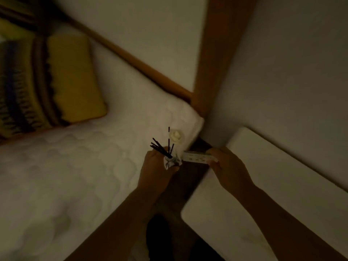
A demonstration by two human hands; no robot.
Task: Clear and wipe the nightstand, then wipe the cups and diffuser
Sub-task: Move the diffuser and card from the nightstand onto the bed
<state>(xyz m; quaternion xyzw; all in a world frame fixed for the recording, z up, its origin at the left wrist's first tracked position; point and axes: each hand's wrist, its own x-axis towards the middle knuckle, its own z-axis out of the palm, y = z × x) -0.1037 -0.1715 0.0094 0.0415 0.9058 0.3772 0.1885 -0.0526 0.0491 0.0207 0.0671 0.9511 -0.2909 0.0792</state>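
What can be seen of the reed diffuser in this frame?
The reed diffuser is a small faceted bottle, glassy or silvery in the dim light, with several thin black reeds fanning from its neck, one standing taller. It is held upright in the left hand, above the corner of the white mattress. Its base is hidden by the fingers.

Two bare arms come up from bottom of picture. No sleeves in sight — both forearms uncovered up to picture edge. Left hand [157, 164] bare, nothing on wrist. Right hand [227, 162] bare too — no glove, no watch, no ring to be seen. Dim light, fingers a bit blurry.
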